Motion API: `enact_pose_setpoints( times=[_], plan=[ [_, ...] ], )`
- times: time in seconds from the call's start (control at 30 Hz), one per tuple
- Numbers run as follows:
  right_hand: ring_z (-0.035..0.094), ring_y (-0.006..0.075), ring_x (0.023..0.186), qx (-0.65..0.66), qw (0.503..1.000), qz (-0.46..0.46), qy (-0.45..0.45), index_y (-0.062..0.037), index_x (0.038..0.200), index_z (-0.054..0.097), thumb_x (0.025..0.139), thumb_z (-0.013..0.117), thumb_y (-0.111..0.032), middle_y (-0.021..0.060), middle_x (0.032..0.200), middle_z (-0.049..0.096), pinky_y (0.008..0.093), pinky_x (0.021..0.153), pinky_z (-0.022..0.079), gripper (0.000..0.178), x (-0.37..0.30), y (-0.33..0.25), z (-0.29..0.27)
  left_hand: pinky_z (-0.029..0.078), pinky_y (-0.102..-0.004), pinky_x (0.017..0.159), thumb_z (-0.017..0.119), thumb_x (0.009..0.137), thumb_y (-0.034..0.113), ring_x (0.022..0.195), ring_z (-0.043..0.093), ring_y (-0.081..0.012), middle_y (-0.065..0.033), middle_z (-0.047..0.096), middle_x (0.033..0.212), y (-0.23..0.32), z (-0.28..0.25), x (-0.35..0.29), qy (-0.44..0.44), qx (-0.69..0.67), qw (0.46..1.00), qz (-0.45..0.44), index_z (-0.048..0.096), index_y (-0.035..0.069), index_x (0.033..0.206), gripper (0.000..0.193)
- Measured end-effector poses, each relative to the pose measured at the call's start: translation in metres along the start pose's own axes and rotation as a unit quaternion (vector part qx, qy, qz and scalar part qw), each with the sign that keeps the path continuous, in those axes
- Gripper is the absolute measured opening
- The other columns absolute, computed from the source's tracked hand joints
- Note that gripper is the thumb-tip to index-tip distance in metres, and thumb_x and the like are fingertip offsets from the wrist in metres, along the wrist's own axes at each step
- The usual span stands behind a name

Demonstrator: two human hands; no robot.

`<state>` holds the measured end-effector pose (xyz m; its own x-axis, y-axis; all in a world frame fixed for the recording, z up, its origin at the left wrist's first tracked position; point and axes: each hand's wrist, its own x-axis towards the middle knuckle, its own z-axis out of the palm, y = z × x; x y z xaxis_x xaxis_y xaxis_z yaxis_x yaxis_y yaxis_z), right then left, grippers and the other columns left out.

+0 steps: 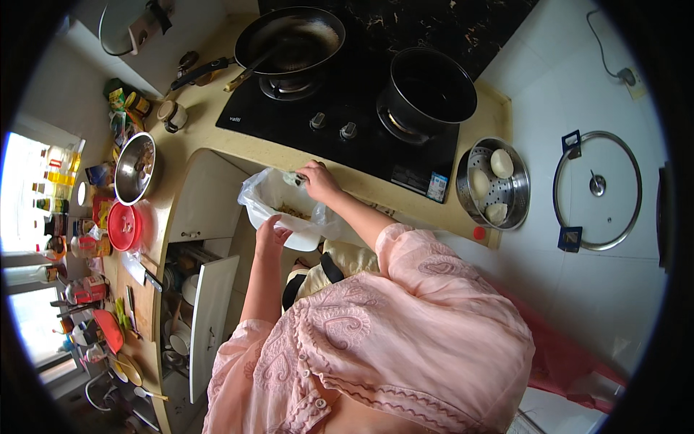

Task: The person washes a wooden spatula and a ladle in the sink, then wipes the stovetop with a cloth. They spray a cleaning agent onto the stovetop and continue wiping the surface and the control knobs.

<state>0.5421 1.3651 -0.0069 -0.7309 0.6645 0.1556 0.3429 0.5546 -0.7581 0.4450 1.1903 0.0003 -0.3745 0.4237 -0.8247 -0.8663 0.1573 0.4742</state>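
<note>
In front of me, below the counter edge, is a white bin (pixel 303 241) lined with a clear plastic bag (pixel 254 194). Yellowish-brown scraps (pixel 293 211) lie inside it. My left hand (pixel 272 236) grips the bin's near side, its fingers partly hidden by the rim. Over the bin's far side, my right hand (pixel 318 181) is closed on a small pale, crumpled thing (pixel 292 178), too small to name exactly.
A wok (pixel 318 36) and a deep black pot (pixel 434 83) sit on the black hob (pixel 289 119). At right is a perforated steel pot (pixel 517 199) with pale round pieces. Left counter holds a steel bowl (pixel 121 189), red bowl (pixel 124 226) and cleaver (pixel 134 269). A cabinet door (pixel 213 325) stands ajar.
</note>
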Motion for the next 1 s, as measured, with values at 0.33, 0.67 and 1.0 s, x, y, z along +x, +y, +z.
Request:
enact_pose_setpoints(
  times=[0.33,0.67,1.0],
  plan=[
    [0.051,0.0293,0.089,-0.132,0.991,0.029,0.025,-0.0085,0.099,0.061,0.070,0.053,0.001,0.0093,0.095,0.054,0.0356,0.079,0.044,0.032,-0.009,0.022,-0.018,0.051,-0.0360,0.052,0.059,0.076,0.012,0.053,0.054,-0.0243,-0.0144,0.054,0.069,-0.016,-0.015,0.017,-0.049,0.073,0.993,0.076,0.050,-0.004,0.100,0.030],
    [0.049,0.0361,0.108,0.007,0.993,0.116,-0.007,0.0014,0.116,0.046,0.070,0.063,-0.041,0.0249,0.113,0.053,0.0371,0.090,0.039,0.065,0.011,0.044,-0.007,0.049,-0.0285,0.054,0.062,0.076,0.014,0.051,0.052,-0.0149,-0.0054,0.055,0.070,-0.004,-0.035,-0.022,-0.008,-0.005,0.997,0.075,0.050,0.002,0.088,0.021],
    [0.056,0.0178,0.091,0.100,0.966,0.139,-0.194,-0.0003,0.103,0.057,0.085,0.053,-0.039,0.0105,0.097,0.062,0.0292,0.079,0.042,0.043,0.004,-0.002,0.031,0.046,-0.0251,0.051,0.066,0.075,0.022,0.052,0.052,-0.0106,-0.0031,0.056,0.068,-0.004,-0.109,-0.065,0.075,0.027,0.991,0.105,0.054,0.003,0.086,0.025]
  ],
)
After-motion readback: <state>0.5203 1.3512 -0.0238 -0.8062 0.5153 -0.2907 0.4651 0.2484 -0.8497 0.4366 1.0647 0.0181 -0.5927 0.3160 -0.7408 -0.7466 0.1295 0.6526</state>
